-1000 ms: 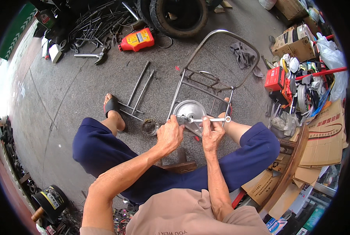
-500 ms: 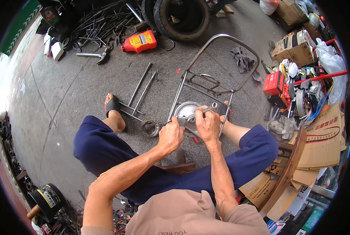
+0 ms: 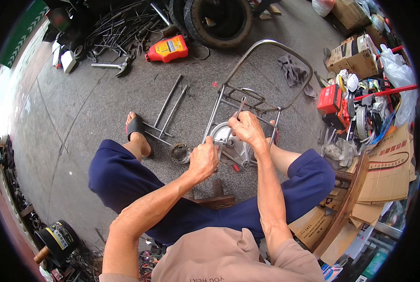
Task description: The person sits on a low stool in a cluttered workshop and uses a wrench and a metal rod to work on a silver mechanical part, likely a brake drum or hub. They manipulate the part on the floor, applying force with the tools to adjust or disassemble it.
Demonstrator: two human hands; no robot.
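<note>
My right hand [image 3: 245, 127] grips a silver wrench [image 3: 243, 102], its ring end pointing up, over a round silver hub plate with an arm [image 3: 235, 155]. My left hand [image 3: 204, 157] is closed on a metal tool or part [image 3: 217, 151], too hidden to name exactly, at the plate's left side. The plate sits inside the lower part of a tubular metal rack [image 3: 292, 103] between my feet. A metal ring [image 3: 172, 151] lies left of the plate, with a separate tubular frame piece [image 3: 165, 108] beyond it.
A red oil jug [image 3: 166, 49], hammer [image 3: 107, 65], grey rag [image 3: 293, 70] and tyres [image 3: 219, 40] are on the floor ahead. Boxes [image 3: 348, 58] and cluttered parts crowd the right, beside flattened cardboard [image 3: 384, 164] and a wooden bar [image 3: 345, 211]. A black spool [image 3: 57, 239] sits lower left.
My right hand has risen, swinging the wrench from pointing rightward to pointing upward, uncovering more of the hub plate. My left hand stays nearly in place at the plate's left.
</note>
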